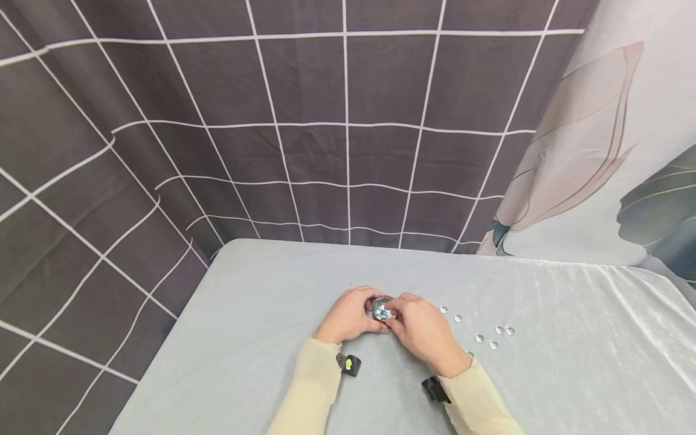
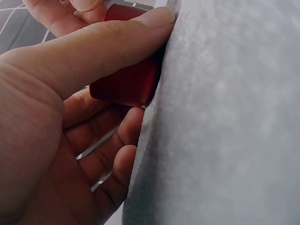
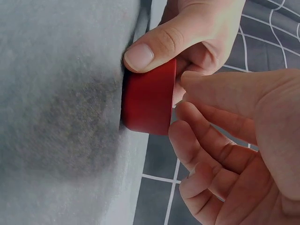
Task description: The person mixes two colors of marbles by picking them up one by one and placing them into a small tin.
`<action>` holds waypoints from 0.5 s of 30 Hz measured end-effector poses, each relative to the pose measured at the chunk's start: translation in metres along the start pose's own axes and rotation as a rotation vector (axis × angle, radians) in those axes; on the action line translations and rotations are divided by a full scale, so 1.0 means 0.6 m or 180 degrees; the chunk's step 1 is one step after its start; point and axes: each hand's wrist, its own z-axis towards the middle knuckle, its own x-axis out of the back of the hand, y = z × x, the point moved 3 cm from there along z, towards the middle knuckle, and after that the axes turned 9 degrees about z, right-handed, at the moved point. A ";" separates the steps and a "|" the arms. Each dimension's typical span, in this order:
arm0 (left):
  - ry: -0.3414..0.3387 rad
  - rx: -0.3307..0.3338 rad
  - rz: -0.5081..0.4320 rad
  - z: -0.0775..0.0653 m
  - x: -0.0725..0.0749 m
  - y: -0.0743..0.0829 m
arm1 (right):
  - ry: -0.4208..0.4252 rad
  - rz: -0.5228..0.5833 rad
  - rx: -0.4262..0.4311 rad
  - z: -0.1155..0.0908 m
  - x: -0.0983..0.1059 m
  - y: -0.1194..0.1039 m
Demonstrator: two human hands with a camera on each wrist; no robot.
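A small red cup [image 3: 150,98] with flared sides stands on the cloth. Seen from above in the head view, its inside [image 1: 382,309] is silvery, with shiny glass pieces in it. My left hand [image 1: 350,314] grips the cup from the left, its thumb [image 2: 157,18] pressed along the red wall close to the cloth. My right hand [image 1: 426,326] is at the mouth from the right, index finger over the opening. In the right wrist view its thumb and index fingertips come close together beside the rim; I cannot tell whether a glass piece is between them.
Several clear, round, flat glass beads [image 1: 479,338] lie scattered on the pale grey velvety cloth [image 1: 228,338], right of and near my right hand. A dark curtain with a white grid [image 1: 310,151] hangs behind and at the left; a pale leaf-patterned curtain [image 1: 587,151] hangs at the right.
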 end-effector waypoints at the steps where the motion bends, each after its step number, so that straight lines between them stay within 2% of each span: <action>1: 0.0001 -0.0002 -0.0003 0.000 0.000 0.000 | -0.0001 -0.0002 0.0000 0.000 0.000 0.000; 15: -0.0003 0.0006 -0.0052 0.001 -0.002 -0.002 | 0.0012 -0.0033 -0.0040 -0.005 0.011 -0.001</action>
